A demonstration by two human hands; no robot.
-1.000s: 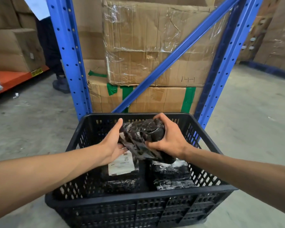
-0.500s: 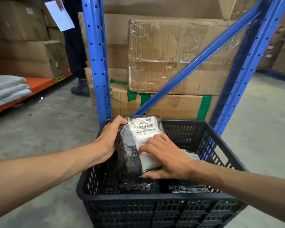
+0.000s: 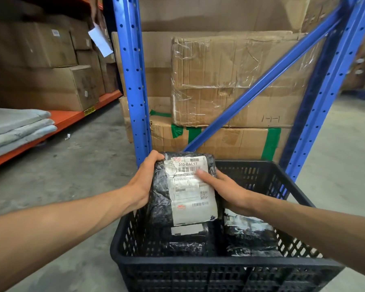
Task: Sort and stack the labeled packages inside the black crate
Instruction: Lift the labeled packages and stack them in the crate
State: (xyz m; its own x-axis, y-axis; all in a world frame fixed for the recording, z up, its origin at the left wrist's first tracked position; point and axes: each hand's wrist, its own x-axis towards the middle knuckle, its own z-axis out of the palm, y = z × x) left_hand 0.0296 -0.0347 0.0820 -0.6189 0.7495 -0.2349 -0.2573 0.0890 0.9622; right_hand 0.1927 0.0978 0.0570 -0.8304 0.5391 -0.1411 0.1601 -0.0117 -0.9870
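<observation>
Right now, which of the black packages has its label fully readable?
The held package, gripped by left hand and right hand above the crate; its label reads 310-BAL17. The two lying inside show only partial labels.

package label (image 3: 191, 190) reads "310-BAL17"

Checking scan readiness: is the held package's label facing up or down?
Up: the white label on the package faces the camera, reading 310-BAL17.

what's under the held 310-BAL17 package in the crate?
Below the package in the crate: one black parcel showing a label strip, another to its right. Anything deeper is covered.
</observation>
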